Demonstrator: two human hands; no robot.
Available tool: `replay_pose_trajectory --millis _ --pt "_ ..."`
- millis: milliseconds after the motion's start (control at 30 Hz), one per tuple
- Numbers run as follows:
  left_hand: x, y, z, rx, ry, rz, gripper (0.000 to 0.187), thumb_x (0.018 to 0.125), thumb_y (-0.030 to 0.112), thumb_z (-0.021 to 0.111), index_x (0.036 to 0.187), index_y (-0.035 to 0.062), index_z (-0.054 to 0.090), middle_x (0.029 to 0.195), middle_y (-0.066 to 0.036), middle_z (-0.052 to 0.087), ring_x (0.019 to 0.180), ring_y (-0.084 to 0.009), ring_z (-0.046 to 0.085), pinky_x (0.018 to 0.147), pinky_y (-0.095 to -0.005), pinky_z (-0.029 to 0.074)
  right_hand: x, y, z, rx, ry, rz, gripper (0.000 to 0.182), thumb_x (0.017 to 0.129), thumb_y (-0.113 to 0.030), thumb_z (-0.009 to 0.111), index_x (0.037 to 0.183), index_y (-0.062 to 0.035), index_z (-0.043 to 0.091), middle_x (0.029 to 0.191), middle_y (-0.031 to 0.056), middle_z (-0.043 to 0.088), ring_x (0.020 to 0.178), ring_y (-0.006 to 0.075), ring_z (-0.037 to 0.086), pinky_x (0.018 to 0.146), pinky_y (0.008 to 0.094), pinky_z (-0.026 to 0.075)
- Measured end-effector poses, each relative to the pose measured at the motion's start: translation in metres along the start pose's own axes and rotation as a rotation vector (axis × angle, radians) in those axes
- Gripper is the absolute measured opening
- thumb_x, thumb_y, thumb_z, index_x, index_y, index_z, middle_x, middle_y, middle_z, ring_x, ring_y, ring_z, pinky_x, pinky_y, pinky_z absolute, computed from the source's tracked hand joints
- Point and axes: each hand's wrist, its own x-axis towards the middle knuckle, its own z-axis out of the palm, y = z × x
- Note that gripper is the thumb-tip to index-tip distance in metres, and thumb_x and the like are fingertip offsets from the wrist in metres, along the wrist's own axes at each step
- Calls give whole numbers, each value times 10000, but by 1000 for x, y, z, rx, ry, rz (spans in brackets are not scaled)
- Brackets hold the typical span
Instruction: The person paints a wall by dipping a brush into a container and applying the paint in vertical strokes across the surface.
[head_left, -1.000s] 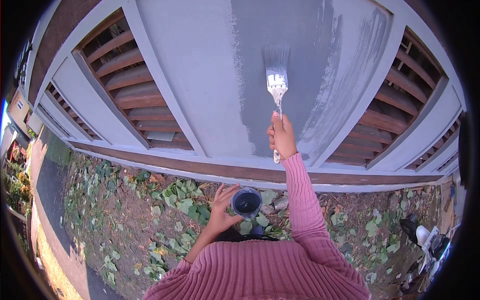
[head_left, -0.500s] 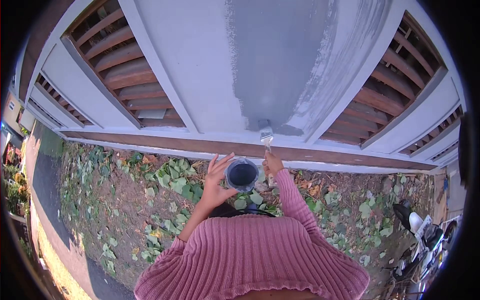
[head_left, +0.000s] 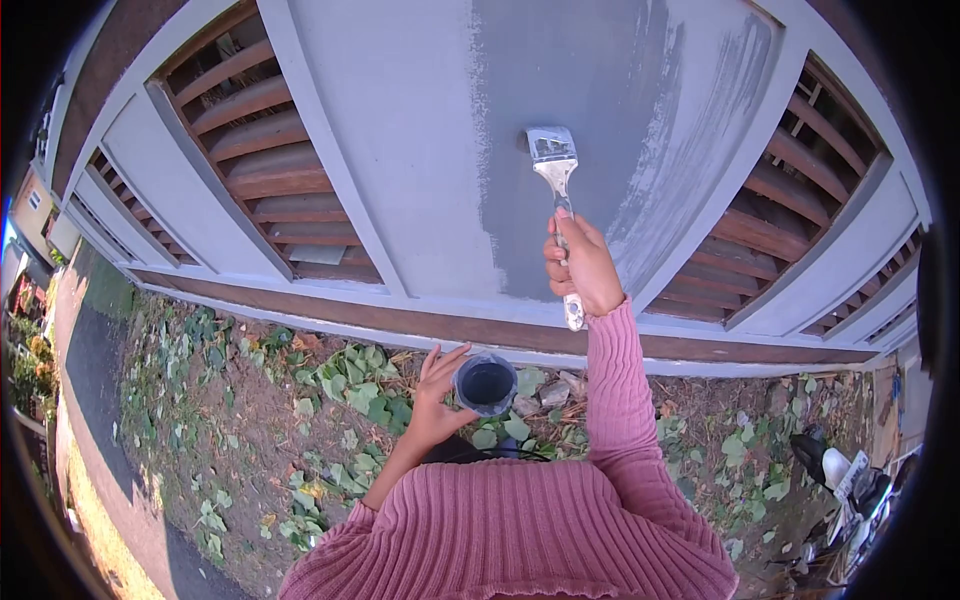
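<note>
My right hand (head_left: 582, 262) is closed round the handle of a paintbrush (head_left: 555, 172). The brush is smeared with paint, and its bristles touch the darker grey band (head_left: 520, 75) on the light wall panel (head_left: 395, 130). Low in front of my body, my left hand (head_left: 436, 400) holds a small round paint pot (head_left: 485, 385), thumb near its bottom edge and fingers along its left side. Dark grey paint appears inside the pot.
Slatted brown vents (head_left: 265, 150) and more slats (head_left: 775, 200) flank the panel. A brown ledge (head_left: 480, 322) runs along the wall's foot. Ivy leaves (head_left: 355, 385) and stones (head_left: 554, 393) lie on the soil. A motorcycle (head_left: 850, 490) stands at the right.
My right hand has moved the paintbrush from the panel's bottom edge up the painted band. My left hand still holds the pot, slightly lower in view.
</note>
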Motion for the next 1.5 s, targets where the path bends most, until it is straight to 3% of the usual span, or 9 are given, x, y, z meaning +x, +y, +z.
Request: replay_pose_trajectory --millis 467,567,800,900,1200,1267,1400,1433,1500 --pt "-13 -5 -8 16 18 -42 547 509 148 717 1029 35 590 1110 -110 575 1167 -249 451 1028 -467 190 4 -109 81 -132 -134 -450 247 908 -325 396 815 -98 367 595 -25 336 411 29 218 341 199 182" --pt "-11 -7 -7 28 5 -53 569 508 156 723 1047 36 584 1127 -111 568 1170 -247 448 1028 -466 190 27 -108 85 16 -178 -329 240 906 -348 412 821 -125 382 594 -39 318 408 18 211 336 170 161" --pt "-3 -2 -6 19 -17 -33 552 542 165 730 1058 39 579 1123 -111 570 1163 -255 453 1026 -475 192 71 -15 67 -32 -61 -219 264 905 -393 400 822 -145 368 591 -39 327 406 15 211 339 168 180" --pt "-2 -3 -4 39 -32 -53 549 552 184 733 1059 38 579 1119 -106 572 1157 -256 458 1025 -479 195 74 30 52 -32 -64 -143 301 905 -385 383 834 -93 357 558 -21 335 385 29 230 330 207 205" --pt "-9 -6 1 27 -25 -83 523 564 189 716 1052 51 586 1121 -90 574 1159 -249 458 1026 -471 199 73 152 11 5 39 136 281 900 -416 405 823 -148 366 558 -43 324 371 12 207 328 180 178" --pt "-9 -5 -1 30 -27 -88 521 568 205 715 1052 60 590 1111 -84 581 1159 -250 457 1030 -461 194 76 183 2 4 97 154 312 900 -395 395 851 -87 384 537 -10 377 341 51 278 307 228 241" --pt "-20 -5 -4 58 -15 -143 508 581 236 718 1036 43 599 1100 -105 585 1143 -261 472 1025 -469 203 85 243 -14 -105 211 182 335 891 -404 399 841 -74 407 549 31 441 348 92 365 297 265 305" --pt "-24 -6 -5 64 -20 -150 508 581 236 718 1036 43 599 1100 -105 585 1143 -261 472 1025 -469 203 86 256 -15 -98 208 189 335 891 -404 399 841 -74 407 549 31 441 348 92 365 297 265 305" --pt "-31 -7 -7 69 -19 -177 512 581 242 722 1034 37 597 1097 -113 586 1134 -268 481 1021 -474 209 90 279 -19 -82 266 264 285 885 -410 418 821 -137 367 521 -29 347 346 58 243 318 228 208"
